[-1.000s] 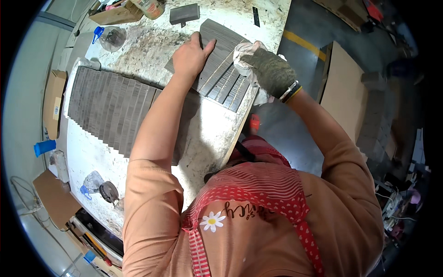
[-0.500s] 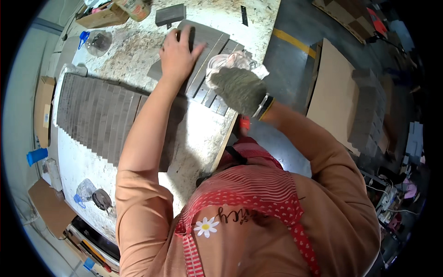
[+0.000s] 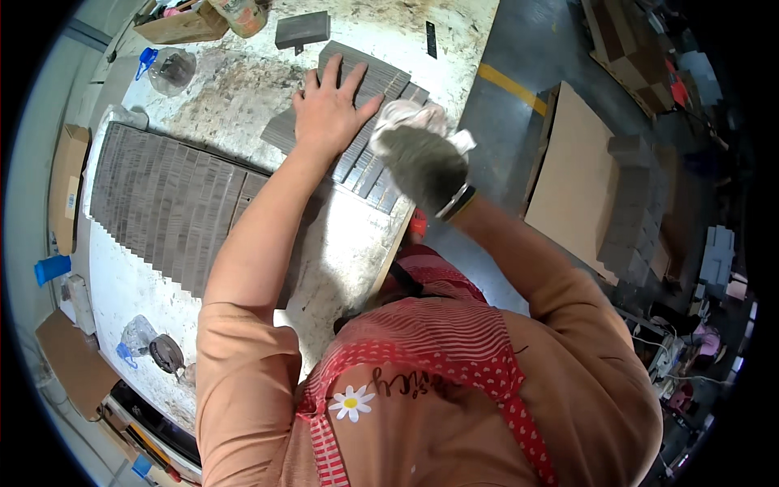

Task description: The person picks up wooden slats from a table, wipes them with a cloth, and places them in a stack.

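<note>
My bare left hand (image 3: 329,114) lies with spread fingers on a group of grey, wood-grained panels (image 3: 363,158) near the table's right edge. Wrapped in a dark green work glove, my right hand (image 3: 426,166) grips a crumpled white cloth (image 3: 415,118) and holds it at the right side of these panels. The glove hides part of the cloth and the panel ends. Left of my left forearm, a long row of similar grey strips (image 3: 174,199) lies overlapped on the table.
A grey block (image 3: 303,30) and a small black strip (image 3: 431,40) lie at the table's far side. A cut plastic bottle (image 3: 171,71) stands far left, beside a cardboard box (image 3: 182,26). At the near left are a clear bottle (image 3: 139,334) and a tape roll (image 3: 167,353). Cardboard (image 3: 572,166) stands right of the table.
My left hand has shifted slightly right and its fingers have spread flatter on the panels. The gloved right hand and cloth have moved a little right. The whole view has shifted slightly.
</note>
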Demonstrator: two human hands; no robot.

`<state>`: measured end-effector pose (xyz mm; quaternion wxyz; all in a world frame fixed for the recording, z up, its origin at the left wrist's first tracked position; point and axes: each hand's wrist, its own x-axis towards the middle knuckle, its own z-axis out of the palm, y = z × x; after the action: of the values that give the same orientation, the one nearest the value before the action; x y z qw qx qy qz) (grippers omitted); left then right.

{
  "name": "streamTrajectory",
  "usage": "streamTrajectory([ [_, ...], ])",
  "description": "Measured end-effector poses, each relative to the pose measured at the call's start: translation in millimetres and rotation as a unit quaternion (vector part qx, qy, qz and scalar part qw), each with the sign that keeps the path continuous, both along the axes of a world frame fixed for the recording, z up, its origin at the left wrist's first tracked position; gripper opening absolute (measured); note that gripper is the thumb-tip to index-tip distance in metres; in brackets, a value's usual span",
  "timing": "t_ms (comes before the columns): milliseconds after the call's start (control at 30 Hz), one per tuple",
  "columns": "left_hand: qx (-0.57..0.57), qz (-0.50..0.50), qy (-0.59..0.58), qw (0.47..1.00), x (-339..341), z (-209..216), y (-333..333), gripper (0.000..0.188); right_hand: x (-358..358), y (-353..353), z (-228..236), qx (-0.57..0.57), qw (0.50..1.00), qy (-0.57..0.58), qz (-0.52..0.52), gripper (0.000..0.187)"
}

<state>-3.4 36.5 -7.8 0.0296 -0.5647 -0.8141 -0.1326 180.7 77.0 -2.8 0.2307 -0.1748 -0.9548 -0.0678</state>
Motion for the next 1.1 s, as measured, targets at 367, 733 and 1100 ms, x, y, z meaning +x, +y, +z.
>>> streamTrajectory([
  [367,0.008,-0.006,0.005,1.0,-3,1,1,0.062,6,21,-14,-0.064,0.997,0.038,0.031,0.024],
  [733,-0.002,-0.008,-0.001,1.0,2,6,0,0.062,-3,47,-8,-0.211,0.974,0.055,-0.063,0.022],
  [1100,0.016,-0.014,-0.009,1.0,3,9,-1,0.059,19,86,52,-0.47,0.874,0.041,-0.119,0.021],
])
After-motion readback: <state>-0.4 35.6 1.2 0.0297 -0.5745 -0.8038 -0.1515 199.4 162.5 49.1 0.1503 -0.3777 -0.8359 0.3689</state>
